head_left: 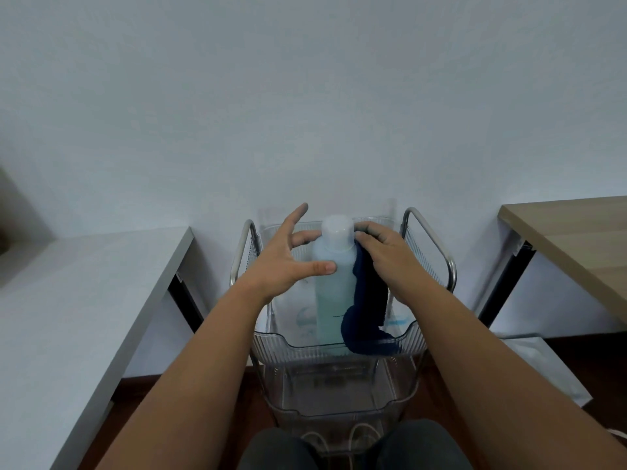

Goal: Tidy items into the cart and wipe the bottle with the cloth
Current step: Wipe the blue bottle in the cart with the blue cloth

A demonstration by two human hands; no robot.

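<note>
A tall pale blue bottle [333, 283] with a white cap stands upright in the top tray of a clear plastic cart [339, 344]. My left hand [283, 257] is at the bottle's left side, fingers spread and straight, its thumb tip touching the bottle's body. My right hand [386, 256] holds a dark blue cloth [368, 310] against the bottle's right side near the neck. The cloth hangs down into the tray, its lower end bunched on the tray floor.
A grey table [84, 300] stands to the left of the cart, a wooden table [573, 242] to the right. Metal handles [431, 239] rise at the cart's sides. A white wall is close behind. Lower clear trays sit beneath, and my knees are at the bottom edge.
</note>
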